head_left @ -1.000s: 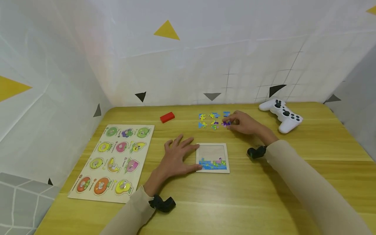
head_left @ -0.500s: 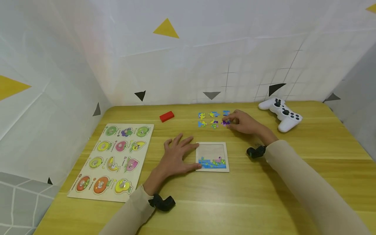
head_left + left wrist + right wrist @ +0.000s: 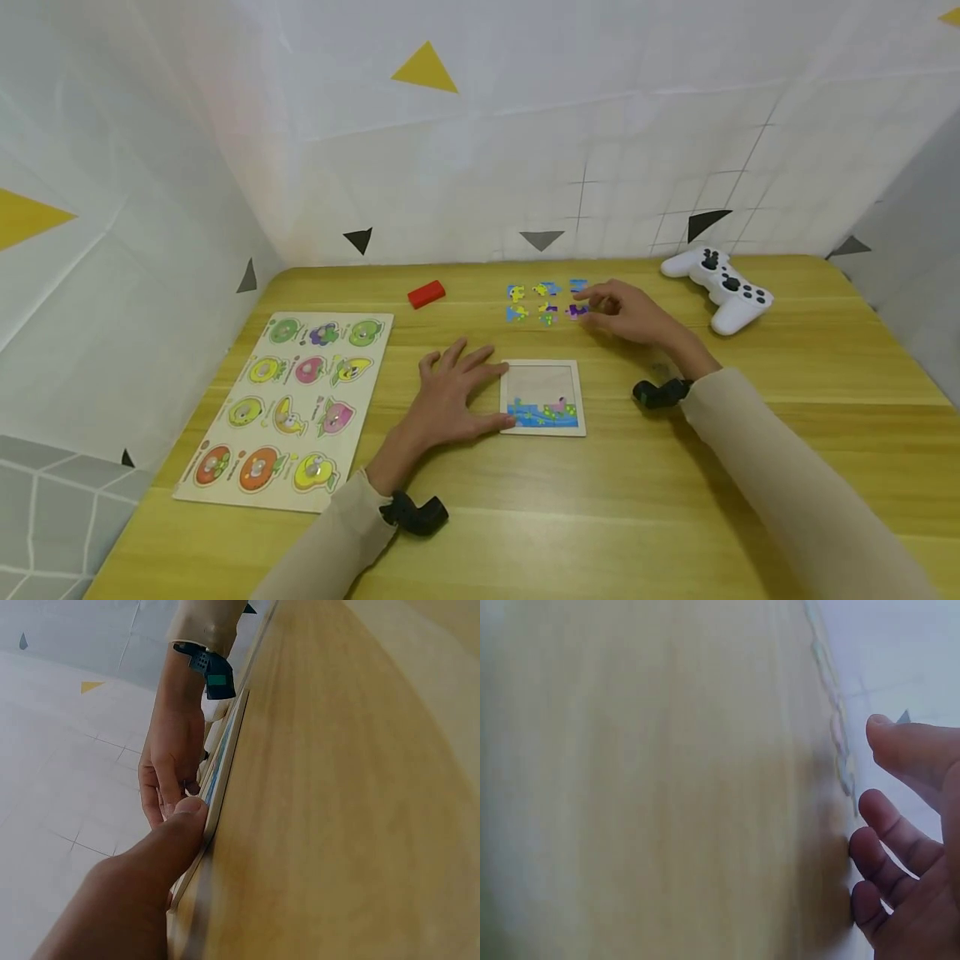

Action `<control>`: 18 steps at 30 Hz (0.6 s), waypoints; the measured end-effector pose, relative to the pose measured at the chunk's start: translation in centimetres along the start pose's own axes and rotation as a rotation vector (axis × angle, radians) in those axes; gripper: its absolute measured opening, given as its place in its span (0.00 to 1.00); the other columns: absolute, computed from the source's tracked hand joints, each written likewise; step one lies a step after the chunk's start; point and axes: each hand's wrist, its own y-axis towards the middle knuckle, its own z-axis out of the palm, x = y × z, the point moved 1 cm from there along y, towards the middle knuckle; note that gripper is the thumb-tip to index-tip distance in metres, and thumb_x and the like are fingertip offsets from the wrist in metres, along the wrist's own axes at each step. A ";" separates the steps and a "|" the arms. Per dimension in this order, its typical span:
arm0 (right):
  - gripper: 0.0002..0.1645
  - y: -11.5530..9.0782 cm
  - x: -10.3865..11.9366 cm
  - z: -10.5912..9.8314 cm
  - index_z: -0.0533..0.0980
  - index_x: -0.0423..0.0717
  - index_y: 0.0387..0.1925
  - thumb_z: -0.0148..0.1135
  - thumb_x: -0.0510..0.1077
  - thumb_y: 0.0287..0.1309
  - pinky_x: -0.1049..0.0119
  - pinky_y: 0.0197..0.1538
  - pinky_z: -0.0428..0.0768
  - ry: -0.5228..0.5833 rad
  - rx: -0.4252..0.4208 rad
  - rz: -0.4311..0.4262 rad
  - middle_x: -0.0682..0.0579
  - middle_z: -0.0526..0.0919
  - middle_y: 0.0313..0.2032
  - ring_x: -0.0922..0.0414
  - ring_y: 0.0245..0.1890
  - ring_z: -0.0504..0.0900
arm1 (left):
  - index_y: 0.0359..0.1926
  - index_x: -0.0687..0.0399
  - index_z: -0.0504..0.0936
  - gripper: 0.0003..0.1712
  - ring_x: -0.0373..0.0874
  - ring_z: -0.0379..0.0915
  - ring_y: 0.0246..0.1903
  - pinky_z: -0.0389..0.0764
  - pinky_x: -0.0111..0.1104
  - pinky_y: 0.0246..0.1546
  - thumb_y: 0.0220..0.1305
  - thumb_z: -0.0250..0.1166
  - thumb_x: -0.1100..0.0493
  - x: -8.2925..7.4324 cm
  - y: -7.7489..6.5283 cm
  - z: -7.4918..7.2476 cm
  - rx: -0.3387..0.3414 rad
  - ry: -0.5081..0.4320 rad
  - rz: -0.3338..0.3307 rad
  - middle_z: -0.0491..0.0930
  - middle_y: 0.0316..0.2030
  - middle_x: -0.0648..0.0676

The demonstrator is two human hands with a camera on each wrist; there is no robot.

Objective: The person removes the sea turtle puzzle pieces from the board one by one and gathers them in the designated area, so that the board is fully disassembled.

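A small square puzzle tray (image 3: pixel 542 382) lies flat in the middle of the table, with blue, green and pink pieces fitted along its near side. My left hand (image 3: pixel 447 396) is spread at its left edge, forefinger and thumb touching the rim; the left wrist view shows the thumb (image 3: pixel 176 832) on the rim. Beyond the tray, several loose jigsaw pieces (image 3: pixel 516 293) lie in two rows. My right hand (image 3: pixel 628 315) is at the right end of these, its fingertips beside a purple piece (image 3: pixel 577 311). Thumb and fingers stand apart in the right wrist view, nothing between them.
To the left lies a wooden fruit puzzle board (image 3: pixel 341 433) with knobbed pieces. A red block (image 3: pixel 426 294) sits near the back edge, and a white game controller (image 3: pixel 717 287) is at the back right. Patterned white cloth (image 3: pixel 480 183) rises behind the table.
My right fingers have drawn slightly right, off the purple piece, and opened a little, so more of it shows. My left hand and the tray stay in place.
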 end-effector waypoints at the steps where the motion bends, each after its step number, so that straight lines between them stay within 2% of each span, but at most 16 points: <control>1: 0.24 -0.2 0.1 0.0 0.77 0.44 0.64 0.64 0.45 0.69 0.55 0.50 0.73 0.006 -0.005 0.000 0.38 0.80 0.53 0.48 0.44 0.75 | 0.71 0.31 0.72 0.45 0.61 0.46 0.79 0.50 0.64 0.67 0.54 0.62 0.22 0.0 0.0 0.0 0.002 0.002 0.000 0.63 0.77 0.48; 10: 0.23 -1.7 1.1 1.2 0.79 0.47 0.62 0.65 0.47 0.69 0.58 0.48 0.74 0.063 -0.029 -0.053 0.42 0.79 0.55 0.51 0.45 0.74 | 0.71 0.30 0.72 0.46 0.61 0.46 0.79 0.50 0.64 0.66 0.54 0.62 0.21 0.1 0.0 0.1 0.003 0.004 -0.005 0.63 0.77 0.48; 16: 0.19 -2.2 2.5 2.1 0.81 0.44 0.58 0.67 0.42 0.66 0.54 0.50 0.75 0.050 -0.027 -0.142 0.43 0.80 0.56 0.49 0.45 0.75 | 0.71 0.30 0.72 0.46 0.62 0.46 0.79 0.50 0.64 0.66 0.54 0.62 0.21 0.0 0.0 -0.1 0.007 0.003 -0.004 0.63 0.77 0.48; 18: 0.19 -2.3 3.0 2.4 0.82 0.44 0.57 0.68 0.42 0.65 0.53 0.51 0.75 0.053 -0.017 -0.149 0.43 0.80 0.55 0.48 0.46 0.75 | 0.71 0.30 0.72 0.46 0.61 0.46 0.79 0.50 0.64 0.67 0.54 0.61 0.21 -0.1 0.1 -0.1 0.014 0.004 -0.008 0.63 0.77 0.48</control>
